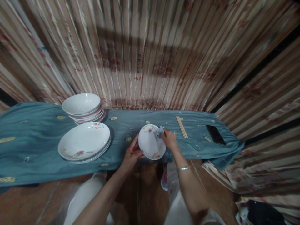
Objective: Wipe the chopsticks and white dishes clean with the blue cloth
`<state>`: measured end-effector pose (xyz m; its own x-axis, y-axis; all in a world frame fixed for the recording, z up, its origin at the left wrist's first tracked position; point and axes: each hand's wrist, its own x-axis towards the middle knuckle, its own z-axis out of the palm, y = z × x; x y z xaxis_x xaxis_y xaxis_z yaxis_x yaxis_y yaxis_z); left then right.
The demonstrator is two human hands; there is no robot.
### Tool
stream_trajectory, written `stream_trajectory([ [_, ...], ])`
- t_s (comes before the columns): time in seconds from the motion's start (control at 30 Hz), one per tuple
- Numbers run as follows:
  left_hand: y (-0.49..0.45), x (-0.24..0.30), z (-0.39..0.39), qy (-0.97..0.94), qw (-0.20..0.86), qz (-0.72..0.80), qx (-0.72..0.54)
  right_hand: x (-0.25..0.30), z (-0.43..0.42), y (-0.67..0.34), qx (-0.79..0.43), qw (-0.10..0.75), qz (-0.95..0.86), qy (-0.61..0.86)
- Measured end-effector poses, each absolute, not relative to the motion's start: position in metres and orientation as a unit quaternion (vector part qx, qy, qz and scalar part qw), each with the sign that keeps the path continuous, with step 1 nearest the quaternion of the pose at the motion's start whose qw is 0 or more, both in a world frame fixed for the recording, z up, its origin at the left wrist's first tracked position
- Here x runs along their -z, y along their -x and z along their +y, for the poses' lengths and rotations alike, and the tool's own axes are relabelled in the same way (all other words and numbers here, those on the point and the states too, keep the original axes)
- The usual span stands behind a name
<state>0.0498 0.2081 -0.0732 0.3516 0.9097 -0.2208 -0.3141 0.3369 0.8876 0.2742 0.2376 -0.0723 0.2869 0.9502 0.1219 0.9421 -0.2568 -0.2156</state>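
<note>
A small white plate (pixel 152 144) with floral sprays at its rim is tilted up over the near part of the table. My left hand (pixel 133 153) grips it at the left edge, thumb on the front and the other fingers partly hidden behind. At the plate's upper right, my right hand (pixel 169 138) is closed on a light blue cloth (pixel 161 130), which touches the plate's face. Left of my hands lie a stack of large oval floral plates (pixel 84 142) and, behind it, a stack of white bowls (pixel 82 104) with some red rims.
Wooden chopsticks (pixel 182 127) and a black phone (pixel 216 134) lie to the right on the teal tablecloth (pixel 124 120). Patterned curtains (pixel 145 56) hang behind and at the right side. A dark item (pixel 264 214) sits on the floor at lower right.
</note>
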Motion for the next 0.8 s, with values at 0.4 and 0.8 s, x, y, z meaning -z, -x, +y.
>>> stream_trajectory([
  [0.4, -0.05, 0.073, 0.208, -0.392, 0.724, 0.385, -0.417, 0.063, 0.269, -0.227, 0.043, 0.23, -0.712, 0.662],
  [0.8, -0.05, 0.082, 0.211, -0.375, 0.727, 0.384, -0.428, 0.066, 0.245, -0.184, 0.059, 0.24, -0.812, 0.529],
])
